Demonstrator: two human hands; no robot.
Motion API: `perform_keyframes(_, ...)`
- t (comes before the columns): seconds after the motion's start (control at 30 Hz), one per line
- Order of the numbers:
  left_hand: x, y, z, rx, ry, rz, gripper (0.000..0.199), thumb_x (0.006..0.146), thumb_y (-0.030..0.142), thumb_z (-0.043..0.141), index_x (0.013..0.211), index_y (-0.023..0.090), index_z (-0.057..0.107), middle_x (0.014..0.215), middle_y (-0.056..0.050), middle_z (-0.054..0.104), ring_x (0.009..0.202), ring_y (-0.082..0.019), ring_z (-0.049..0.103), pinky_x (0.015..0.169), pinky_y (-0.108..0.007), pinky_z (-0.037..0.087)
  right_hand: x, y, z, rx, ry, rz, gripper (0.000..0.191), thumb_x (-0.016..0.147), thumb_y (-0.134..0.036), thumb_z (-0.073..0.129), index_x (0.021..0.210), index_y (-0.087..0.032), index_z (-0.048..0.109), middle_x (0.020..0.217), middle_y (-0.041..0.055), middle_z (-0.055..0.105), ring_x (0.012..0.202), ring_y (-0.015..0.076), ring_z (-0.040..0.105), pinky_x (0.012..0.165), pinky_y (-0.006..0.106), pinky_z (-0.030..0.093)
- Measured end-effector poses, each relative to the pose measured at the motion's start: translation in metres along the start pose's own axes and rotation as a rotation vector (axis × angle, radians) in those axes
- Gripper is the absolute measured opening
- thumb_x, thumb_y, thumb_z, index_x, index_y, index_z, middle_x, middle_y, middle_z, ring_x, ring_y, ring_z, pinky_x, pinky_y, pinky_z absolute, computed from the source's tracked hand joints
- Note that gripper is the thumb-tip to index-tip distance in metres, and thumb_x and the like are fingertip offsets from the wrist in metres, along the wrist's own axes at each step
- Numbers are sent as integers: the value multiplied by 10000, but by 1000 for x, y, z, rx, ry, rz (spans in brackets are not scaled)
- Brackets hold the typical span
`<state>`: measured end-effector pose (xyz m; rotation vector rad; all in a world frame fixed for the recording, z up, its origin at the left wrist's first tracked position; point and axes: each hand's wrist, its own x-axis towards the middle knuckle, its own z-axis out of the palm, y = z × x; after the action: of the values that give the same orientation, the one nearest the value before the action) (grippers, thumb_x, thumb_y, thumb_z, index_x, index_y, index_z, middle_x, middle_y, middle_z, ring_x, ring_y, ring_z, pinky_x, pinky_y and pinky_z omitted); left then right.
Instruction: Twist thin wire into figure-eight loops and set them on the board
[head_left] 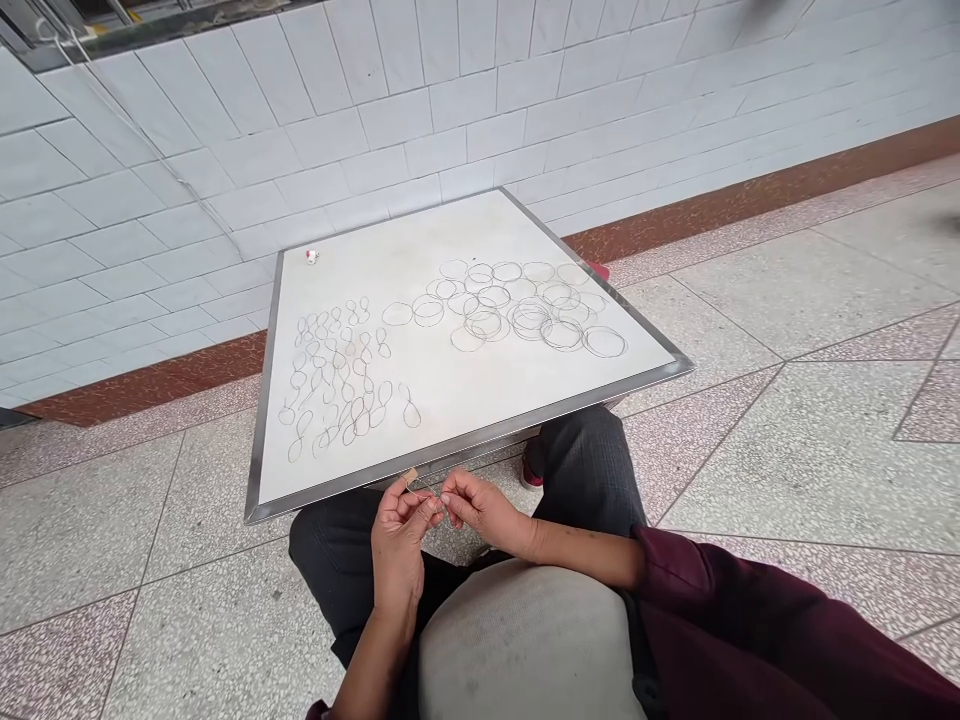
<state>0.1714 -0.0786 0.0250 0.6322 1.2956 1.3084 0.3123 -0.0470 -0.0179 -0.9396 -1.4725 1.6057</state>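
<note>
"What is nearest?"

"A thin wire is pinched between the fingertips of the left hand and the right hand, above the lap."

"What is farther off?"

"A steel-edged white table is seen, with figure-eight wire loops laid on its left and round wire rings on its right. A white tiled wall stands behind."
</note>
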Motion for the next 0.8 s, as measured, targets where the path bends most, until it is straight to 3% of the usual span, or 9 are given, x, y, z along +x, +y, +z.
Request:
perform_keyframes(0.27,-2,2,3,75,-16,43,580,712,277,811,1226,175,563,823,-17,737,680,-135,645,721,-288,507,-1,-9,-1,-13,2,-18,293,942,-480,500,829,-212,472,662,-36,534,589,118,473,597,264,397)
perform_keyframes(0.57,3,5,-1,13,-21,-68,658,664,278,843,1241,165,548,716,16,702,625,-121,636,684,-261,492,1,-7,0,-24,-24,-39,309,946,-501,491,847,-207,495,670,-34,523,606,119,468,615,267,412)
perform_keyframes(0.8,6,8,-1,-51,-20,-117,630,626,231,854,1195,193,586,806,8,705,655,-112,639,666,-247,503,2,-6,1,-7,-30,-58,310,946,-499,487,845,-206,499,664,-34,524,592,114,471,598,261,414)
